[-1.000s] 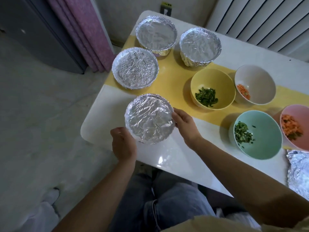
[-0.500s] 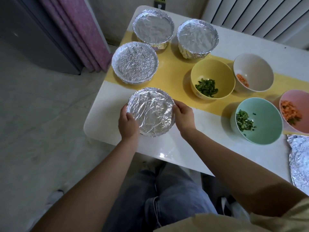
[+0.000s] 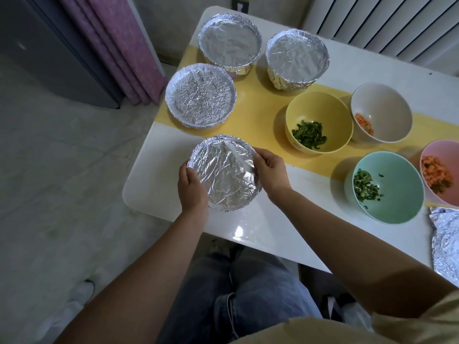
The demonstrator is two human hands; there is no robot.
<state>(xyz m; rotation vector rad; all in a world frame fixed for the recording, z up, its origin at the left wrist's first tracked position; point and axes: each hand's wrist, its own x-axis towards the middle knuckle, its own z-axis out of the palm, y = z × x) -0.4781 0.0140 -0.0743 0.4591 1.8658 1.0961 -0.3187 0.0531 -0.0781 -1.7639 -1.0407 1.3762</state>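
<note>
A foil-covered bowl (image 3: 223, 173) stands on the white table (image 3: 154, 184) near its front left corner. My left hand (image 3: 192, 188) grips its left rim, fingers curled round the foil edge. My right hand (image 3: 270, 170) grips the right rim the same way. Three more foil-covered bowls sit behind it on the yellow runner (image 3: 258, 112): one at the left (image 3: 200, 94), one at the back (image 3: 229, 43), one to its right (image 3: 296, 58).
Uncovered bowls stand to the right: a yellow bowl (image 3: 319, 120) with green pepper strips, a beige bowl (image 3: 381, 112) with orange bits, a mint bowl (image 3: 387, 187) with chopped greens, a pink bowl (image 3: 440, 175) with carrot. A loose foil sheet (image 3: 445, 242) lies at the right edge.
My left hand moved up from below the bowl and took hold of its left rim. Both hands now hold the foil edge; the bowl stays in about the same spot.
</note>
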